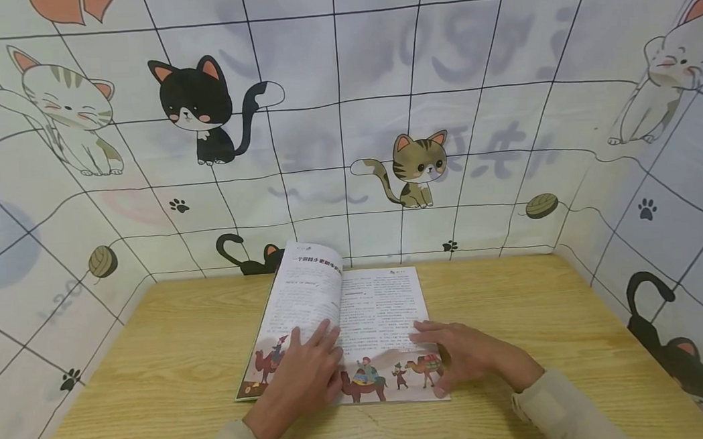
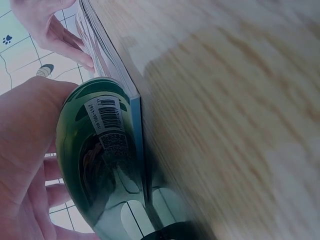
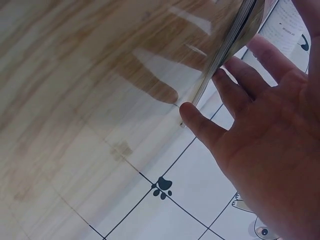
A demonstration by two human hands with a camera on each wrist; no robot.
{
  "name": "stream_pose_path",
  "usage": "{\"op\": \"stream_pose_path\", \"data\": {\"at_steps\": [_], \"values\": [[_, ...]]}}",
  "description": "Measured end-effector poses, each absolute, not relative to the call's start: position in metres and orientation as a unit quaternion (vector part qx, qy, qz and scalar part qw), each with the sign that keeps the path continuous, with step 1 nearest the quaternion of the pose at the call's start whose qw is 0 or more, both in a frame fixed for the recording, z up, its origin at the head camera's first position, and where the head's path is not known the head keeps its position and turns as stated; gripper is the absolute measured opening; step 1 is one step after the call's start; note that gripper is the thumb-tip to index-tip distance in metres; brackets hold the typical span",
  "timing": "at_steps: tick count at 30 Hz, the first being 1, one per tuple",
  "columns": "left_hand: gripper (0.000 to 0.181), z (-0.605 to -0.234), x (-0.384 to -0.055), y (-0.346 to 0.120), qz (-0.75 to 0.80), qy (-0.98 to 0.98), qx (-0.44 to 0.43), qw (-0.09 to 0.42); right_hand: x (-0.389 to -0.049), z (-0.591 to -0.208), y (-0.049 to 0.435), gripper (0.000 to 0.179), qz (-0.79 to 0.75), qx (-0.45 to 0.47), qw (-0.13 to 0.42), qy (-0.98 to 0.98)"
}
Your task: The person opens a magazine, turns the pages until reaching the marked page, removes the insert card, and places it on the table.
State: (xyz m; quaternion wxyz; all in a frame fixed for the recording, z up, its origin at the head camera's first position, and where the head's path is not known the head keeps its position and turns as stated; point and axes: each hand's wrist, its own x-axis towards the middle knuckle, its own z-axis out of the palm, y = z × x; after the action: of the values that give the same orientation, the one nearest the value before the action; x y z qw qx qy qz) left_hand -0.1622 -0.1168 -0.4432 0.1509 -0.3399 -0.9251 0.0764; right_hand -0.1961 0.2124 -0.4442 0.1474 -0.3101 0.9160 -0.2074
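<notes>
A magazine with printed text and camel drawings lies spread on the wooden table. Its left page bulges upward toward the fold. My left hand rests on the lower part of that page, fingers extended toward the fold. In the left wrist view, the glossy green back cover with a barcode bows up beside that hand. My right hand touches the right page's outer edge, with the thumb near the lower corner. In the right wrist view its fingers are spread, fingertips against the page edges.
The pale wooden table extends on both sides of the magazine. Behind and beside it stand white walls printed with a grid, cartoon cats, yarn balls and paw marks.
</notes>
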Motion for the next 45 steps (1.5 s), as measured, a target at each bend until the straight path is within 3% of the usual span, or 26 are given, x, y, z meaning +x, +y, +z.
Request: {"op": "stream_pose_path", "data": {"at_steps": [14, 30, 42, 45], "values": [[0.027, -0.4425, -0.1620, -0.1171, 0.033, -0.941, -0.317, 0.111, -0.1979, -0.4431, 0.2125, 0.096, -0.213, -0.313, 0.148, 0.914], [0.027, -0.4419, -0.1648, -0.1172, 0.008, -0.947, -0.306, 0.099, -0.2000, -0.4387, 0.2119, 0.093, -0.210, -0.319, 0.142, 0.913], [0.077, -0.4395, -0.1595, -0.1128, -0.018, -0.957, -0.284, 0.051, -0.2007, -0.4383, 0.2070, 0.077, -0.200, -0.331, 0.107, 0.916], [0.082, -0.4402, -0.1592, -0.1115, -0.013, -0.958, -0.282, 0.045, -0.2023, -0.4389, 0.2049, 0.076, -0.192, -0.329, 0.101, 0.919]]}}
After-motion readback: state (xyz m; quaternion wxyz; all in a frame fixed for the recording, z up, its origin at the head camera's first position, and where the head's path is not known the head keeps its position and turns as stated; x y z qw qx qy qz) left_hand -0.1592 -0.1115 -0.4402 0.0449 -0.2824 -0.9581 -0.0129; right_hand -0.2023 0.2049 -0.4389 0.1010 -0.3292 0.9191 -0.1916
